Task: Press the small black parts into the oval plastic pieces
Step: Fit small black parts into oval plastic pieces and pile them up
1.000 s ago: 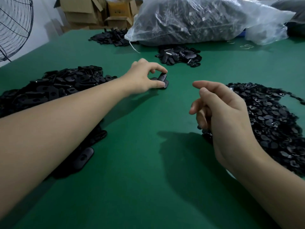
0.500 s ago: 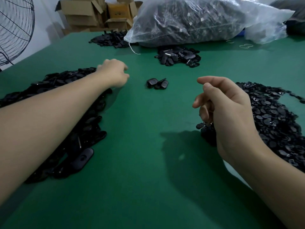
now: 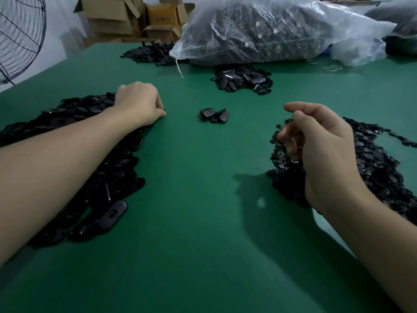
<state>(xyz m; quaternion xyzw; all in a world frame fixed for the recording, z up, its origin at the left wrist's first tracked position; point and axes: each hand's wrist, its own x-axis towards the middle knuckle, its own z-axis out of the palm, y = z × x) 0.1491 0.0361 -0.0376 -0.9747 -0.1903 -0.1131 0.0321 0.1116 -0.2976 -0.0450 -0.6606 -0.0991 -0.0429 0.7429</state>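
The oval plastic pieces (image 3: 74, 123) lie in a big black heap on the left side of the green table (image 3: 191, 211), under my left forearm and beside it. One oval piece (image 3: 114, 213) lies flat at the near edge of this heap, and its middle recess shows. The small black parts (image 3: 381, 172) make another wide heap on the right side. Between the two heaps, further from me, a few dark pieces (image 3: 214, 115) lie close together on the bare cloth, touching each other.

My left hand (image 3: 140, 102) rests on the far corner of the oval heap with the knuckles up and the fingers curled down. The fingertips are hidden against the heap, so I cannot tell if they pinch a piece or not. My right hand (image 3: 320, 145) hangs in the air over the inner edge of the small parts. The index finger and the thumb reach forward, the other fingers are loosely bent, and I see nothing between them.

Behind the middle group there is one more dark pile (image 3: 243, 80), and another pile (image 3: 153, 54) is near the far edge. A large clear plastic bag (image 3: 282, 30) full of black pieces lies at the back. Cardboard boxes (image 3: 126, 19) stand behind the table, and a wire fan guard (image 3: 20, 37) shows at the left.
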